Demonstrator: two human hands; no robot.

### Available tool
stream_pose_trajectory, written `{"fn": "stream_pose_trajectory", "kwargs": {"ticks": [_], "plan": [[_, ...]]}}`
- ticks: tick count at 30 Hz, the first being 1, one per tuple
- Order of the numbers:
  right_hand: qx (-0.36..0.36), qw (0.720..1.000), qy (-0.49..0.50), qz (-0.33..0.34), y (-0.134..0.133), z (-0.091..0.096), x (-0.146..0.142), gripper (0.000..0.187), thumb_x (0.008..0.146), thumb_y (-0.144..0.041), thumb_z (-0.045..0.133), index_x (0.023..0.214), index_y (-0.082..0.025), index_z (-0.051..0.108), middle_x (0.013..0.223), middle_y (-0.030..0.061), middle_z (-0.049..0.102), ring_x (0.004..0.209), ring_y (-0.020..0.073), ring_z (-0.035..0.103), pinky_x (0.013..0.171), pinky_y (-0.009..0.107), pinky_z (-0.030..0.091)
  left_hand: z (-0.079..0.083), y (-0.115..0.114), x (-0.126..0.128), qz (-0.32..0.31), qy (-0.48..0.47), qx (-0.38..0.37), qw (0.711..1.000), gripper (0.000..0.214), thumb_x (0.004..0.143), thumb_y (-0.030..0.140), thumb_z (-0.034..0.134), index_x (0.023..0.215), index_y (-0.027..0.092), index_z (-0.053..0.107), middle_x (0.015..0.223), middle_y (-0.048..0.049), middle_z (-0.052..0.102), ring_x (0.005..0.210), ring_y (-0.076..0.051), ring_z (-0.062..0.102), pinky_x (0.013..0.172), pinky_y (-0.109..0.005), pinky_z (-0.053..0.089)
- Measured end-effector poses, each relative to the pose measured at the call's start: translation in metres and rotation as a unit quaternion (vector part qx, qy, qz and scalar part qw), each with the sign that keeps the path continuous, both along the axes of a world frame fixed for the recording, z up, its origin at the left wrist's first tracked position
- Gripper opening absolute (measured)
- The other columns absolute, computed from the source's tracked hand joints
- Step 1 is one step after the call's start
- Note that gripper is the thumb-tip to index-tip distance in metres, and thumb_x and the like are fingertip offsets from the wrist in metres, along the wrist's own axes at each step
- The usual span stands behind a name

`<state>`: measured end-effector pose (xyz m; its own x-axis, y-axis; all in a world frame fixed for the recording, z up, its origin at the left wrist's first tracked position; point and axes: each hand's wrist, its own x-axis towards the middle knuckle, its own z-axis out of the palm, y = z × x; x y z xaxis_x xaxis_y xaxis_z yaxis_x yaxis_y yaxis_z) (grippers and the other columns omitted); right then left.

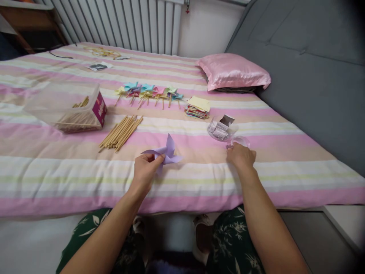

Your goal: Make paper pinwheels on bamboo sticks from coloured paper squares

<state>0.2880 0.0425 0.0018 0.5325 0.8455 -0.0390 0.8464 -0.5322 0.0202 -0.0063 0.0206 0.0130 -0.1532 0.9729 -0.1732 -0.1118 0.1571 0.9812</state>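
My left hand (145, 167) pinches a purple paper pinwheel (169, 153) between thumb and fingers, just above the bed near its front edge. The pinwheel has no stick on it. Over to the right, my right hand (242, 154) reaches down with its fingers drawn together at a small clear plastic dish (242, 141). Its fingertips are partly hidden, and I cannot make out what they hold. Right behind that hand sits a clear round tub (212, 129) with small packets inside. A stack of coloured paper squares (198, 105) lies beyond it.
Wooden sticks (121, 133) lie in a pile at left, beside a clear plastic box (76, 118) holding more sticks. Several finished pinwheels (148, 90) lie in a row farther back. A pink pillow (234, 72) rests near the grey headboard (308, 68).
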Motion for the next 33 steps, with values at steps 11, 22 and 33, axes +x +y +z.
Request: {"fn": "stream_pose_trajectory", "kwargs": {"ticks": [11,22,33], "plan": [[0.018,1.000,0.006,0.006,0.002,-0.008,0.006,0.026,0.087,-0.022,0.040,0.100,-0.014,0.061,0.102,0.0157,0.064,0.102,0.0298,0.057,0.082,0.041,0.039,0.002,-0.002,0.002,-0.005,0.000,0.003,1.000,0.014,0.056,0.025,0.071,0.053,0.013,0.066,0.051,-0.0011,0.062,0.045,-0.009,0.049,0.044,-0.020,0.032],[0.023,0.999,0.047,-0.014,0.004,-0.009,0.004,0.035,0.082,-0.026,0.048,0.114,-0.011,0.054,0.113,0.0185,0.058,0.107,0.0309,0.054,0.083,0.041,0.044,0.003,-0.003,0.002,-0.007,-0.006,-0.002,1.000,0.013,0.055,0.025,0.071,0.052,0.014,0.066,0.051,-0.0010,0.062,0.045,-0.009,0.049,0.044,-0.019,0.032],[0.037,0.997,0.051,-0.034,0.003,-0.005,0.002,0.031,0.084,-0.024,0.047,0.110,-0.012,0.058,0.108,0.0197,0.061,0.101,0.0313,0.059,0.077,0.040,0.047,0.001,-0.001,0.002,-0.007,0.005,0.000,1.000,0.014,0.056,0.025,0.071,0.052,0.013,0.065,0.050,-0.0006,0.061,0.045,-0.008,0.049,0.044,-0.019,0.032]]}}
